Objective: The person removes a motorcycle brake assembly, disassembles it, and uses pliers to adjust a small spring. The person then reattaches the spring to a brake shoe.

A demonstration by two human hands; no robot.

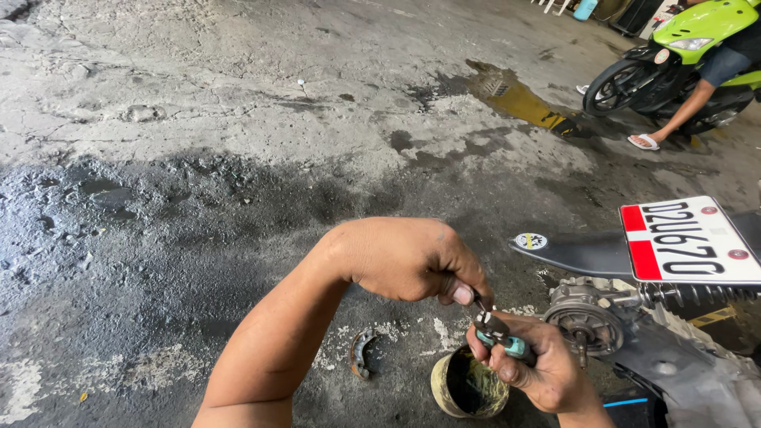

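Seen from above, 2 hands meet over an oily floor: the right hand's grip clamps teal-handled pliers, the left hand pinches a small part at their tip, beside a bare wheel hub, work unfinished.

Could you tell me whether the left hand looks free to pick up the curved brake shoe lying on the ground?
Probably not: the left hand is pinching the small metal part.

Motorcycle repair workshop: oil-stained, cracked concrete floor, a stripped grey metal wheel hub on a dismantled scooter, a loose curved brake shoe, a parked lime-green scooter.
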